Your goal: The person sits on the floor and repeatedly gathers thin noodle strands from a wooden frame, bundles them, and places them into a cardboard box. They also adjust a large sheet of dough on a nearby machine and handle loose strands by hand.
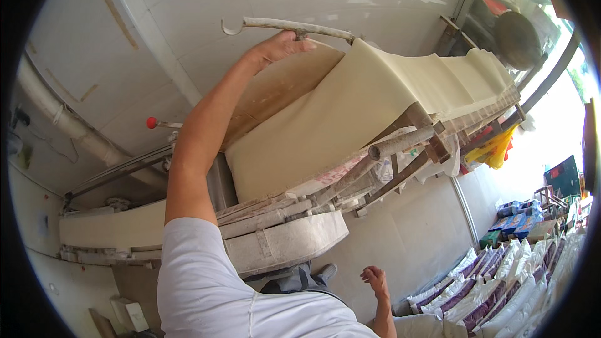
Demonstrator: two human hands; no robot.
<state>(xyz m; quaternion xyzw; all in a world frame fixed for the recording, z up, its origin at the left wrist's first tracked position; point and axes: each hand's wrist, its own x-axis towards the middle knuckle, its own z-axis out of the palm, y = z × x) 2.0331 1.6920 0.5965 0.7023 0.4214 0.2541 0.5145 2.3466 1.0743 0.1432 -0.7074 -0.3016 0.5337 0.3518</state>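
Observation:
My left arm reaches up across the dough-sheet machine, and my left hand (280, 49) is at the top edge of a tan panel (294, 81), its fingers stretched out to the right. Just above it runs a pale metal bar (294, 25) with a hooked left end; whether the hand touches the bar is hard to tell. A wide cream dough sheet (313, 128) slopes down beside the panel and continues in folds over a rack (479, 112) to the right. Low in the view, my right hand (376, 280) hangs beside my body, empty, its fingers loosely bent and apart.
Another pale sheet (113, 228) lies along the machine's left end. A red-knobbed lever (152, 122) sticks out near my upper arm. Rolling rods (400, 143) rest below the sheet. Stacked white and purple sacks (494, 288) and blue packages (519, 225) stand at the right.

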